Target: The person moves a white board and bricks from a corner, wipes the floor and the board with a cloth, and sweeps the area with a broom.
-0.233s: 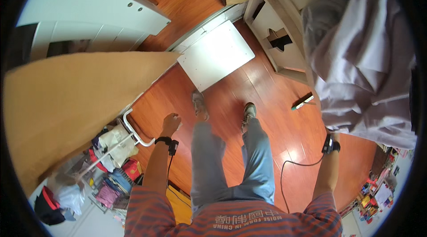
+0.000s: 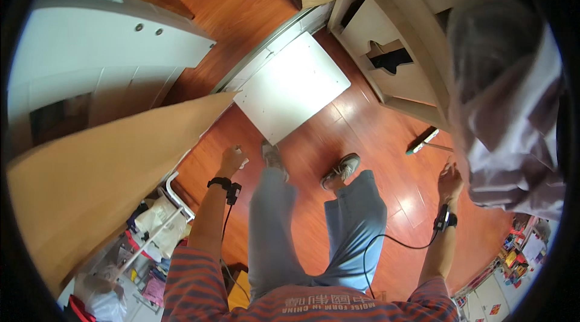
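Note:
My left hand (image 2: 232,159) is closed, with its fingers curled around something small and pale that I cannot make out. It hangs to the left of my left shoe (image 2: 272,154), above the wooden floor. My right hand (image 2: 449,182) hangs open at the right, its fingers loosely apart and nothing visible in them. Close beside it hangs a pale lilac cloth (image 2: 513,153), partly under clear plastic. A narrow floor broom (image 2: 423,141) lies just beyond my right hand, its handle running behind the cloth. Each wrist wears a black strap with a small cabled device.
A white board (image 2: 293,89) lies on the floor ahead. At the left stand a large tan panel (image 2: 115,159) and a white cabinet (image 2: 109,32). A pale wooden cabinet (image 2: 396,74) with a cut-out stands ahead right. Lower left, a white rack (image 2: 175,192) stands beside piled bags and clothes.
My right hand has come out from behind the lilac cloth, which now sits farther right. My right foot has turned outward, and the view has shifted forward with a step.

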The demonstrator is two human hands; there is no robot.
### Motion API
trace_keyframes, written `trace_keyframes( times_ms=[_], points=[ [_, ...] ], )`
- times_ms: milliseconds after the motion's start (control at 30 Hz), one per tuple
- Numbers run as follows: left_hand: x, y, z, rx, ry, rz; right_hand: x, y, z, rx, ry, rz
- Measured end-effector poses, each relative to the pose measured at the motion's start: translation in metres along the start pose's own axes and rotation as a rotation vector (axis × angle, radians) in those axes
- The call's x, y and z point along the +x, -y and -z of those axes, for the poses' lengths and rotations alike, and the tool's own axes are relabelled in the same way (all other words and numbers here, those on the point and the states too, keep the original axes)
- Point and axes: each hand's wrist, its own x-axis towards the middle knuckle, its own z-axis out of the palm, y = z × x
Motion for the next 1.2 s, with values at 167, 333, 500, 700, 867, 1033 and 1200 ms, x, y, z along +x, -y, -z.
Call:
trace_keyframes(
  times_ms=[167, 333, 500, 700, 867, 1033, 1200],
  points=[
    [0.127, 0.054, 0.004, -0.042, 0.013, -0.056, 0.049, -0.15, -0.03, -0.328, 0.183, -0.522],
    [0.201, 0.038, -0.022, -0.257, -0.174, -0.014, 0.178, -0.279, -0.115, -0.901, 0.453, -0.175],
    [0.209, 0.031, -0.012, -0.452, 0.008, -0.043, 0.225, -0.34, -0.282, -1.359, 0.655, 0.164],
    [0.215, 0.041, -0.02, -0.534, 0.059, -0.116, 0.274, -0.378, -0.332, -1.446, 0.811, 0.015],
    [0.218, 0.037, -0.022, -0.415, 0.096, -0.218, 0.283, -0.39, -0.327, -1.563, 0.727, 0.216],
    [0.198, 0.032, -0.026, -0.274, -0.096, -0.184, 0.23, -0.375, -0.296, -1.322, 0.731, 0.116],
    [0.188, 0.019, -0.04, -0.094, -0.055, -0.268, 0.221, -0.36, -0.199, -0.826, 0.567, -0.081]
  ],
)
